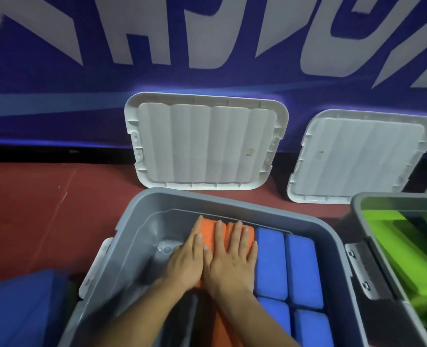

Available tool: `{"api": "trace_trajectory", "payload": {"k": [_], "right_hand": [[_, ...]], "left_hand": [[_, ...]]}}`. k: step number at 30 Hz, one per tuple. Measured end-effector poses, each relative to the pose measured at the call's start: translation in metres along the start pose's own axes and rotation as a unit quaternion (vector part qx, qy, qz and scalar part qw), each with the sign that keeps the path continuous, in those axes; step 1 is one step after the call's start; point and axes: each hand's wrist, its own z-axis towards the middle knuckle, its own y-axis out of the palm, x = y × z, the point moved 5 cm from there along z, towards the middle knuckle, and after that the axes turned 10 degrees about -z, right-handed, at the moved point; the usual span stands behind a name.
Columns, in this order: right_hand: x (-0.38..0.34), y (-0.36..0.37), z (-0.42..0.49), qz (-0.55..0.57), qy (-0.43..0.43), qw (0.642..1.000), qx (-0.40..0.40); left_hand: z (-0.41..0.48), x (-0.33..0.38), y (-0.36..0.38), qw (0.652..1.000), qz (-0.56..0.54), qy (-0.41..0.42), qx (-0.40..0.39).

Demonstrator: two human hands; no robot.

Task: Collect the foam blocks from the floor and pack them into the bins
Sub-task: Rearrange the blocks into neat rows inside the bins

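Note:
A grey bin (232, 204) sits on the red floor in front of me. Inside it, several blue foam blocks (285, 266) stand packed along the right side. An orange foam block (208, 230) stands left of them. My left hand (186, 264) and my right hand (231, 259) lie side by side on top of the orange block, fingers straight, pressing on it. A second orange block (223, 326) shows below my forearms. The bin's left part holds no blocks at the far end.
Two white bin lids (205, 144) (357, 156) lean against the blue wall banner. A second grey bin (357, 209) at right holds green foam blocks (393, 236). A blue block (24, 306) lies on the floor at lower left. Bare red floor spreads to the left.

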Motion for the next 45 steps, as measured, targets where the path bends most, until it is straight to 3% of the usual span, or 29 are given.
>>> {"api": "trace_trajectory", "payload": {"k": [5,7,13,18,23,27,30,33,35,37,40,45], "right_hand": [[0.003,-0.004,-0.005,0.000,0.002,1.000,-0.025],[0.005,-0.009,-0.009,0.018,-0.006,0.999,-0.028],[-0.013,-0.035,-0.050,0.103,-0.066,0.986,0.112],[-0.082,-0.063,-0.090,0.252,-0.183,0.934,0.172],[-0.158,-0.070,-0.145,0.348,-0.285,0.885,0.121],[-0.211,-0.054,-0.174,0.375,-0.309,0.872,0.063],[-0.244,-0.029,-0.181,0.375,-0.287,0.881,-0.018],[-0.270,0.002,-0.182,0.361,-0.227,0.896,-0.120],[-0.278,0.016,-0.181,0.357,-0.176,0.902,-0.169],[-0.281,0.026,-0.182,0.369,-0.128,0.895,-0.217],[-0.281,0.031,-0.183,0.377,-0.114,0.891,-0.224],[-0.261,-0.016,-0.185,0.476,-0.130,0.864,-0.097]], "left_hand": [[-0.008,-0.004,-0.001,0.999,0.017,-0.033,-0.010],[-0.015,0.003,-0.010,0.997,0.070,-0.001,0.011],[-0.076,0.026,-0.065,0.969,0.152,0.161,0.114],[-0.137,-0.007,-0.123,0.939,0.189,0.205,0.204],[-0.186,-0.062,-0.176,0.925,0.201,0.154,0.283],[-0.205,-0.113,-0.205,0.920,0.224,0.079,0.310],[-0.218,-0.155,-0.226,0.917,0.208,-0.058,0.336],[-0.226,-0.197,-0.231,0.921,0.185,-0.198,0.278],[-0.229,-0.215,-0.231,0.930,0.115,-0.239,0.253],[-0.229,-0.221,-0.229,0.940,0.063,-0.231,0.242],[-0.231,-0.209,-0.231,0.938,0.032,-0.226,0.262],[-0.229,-0.138,-0.248,0.926,0.077,-0.157,0.336]]}}
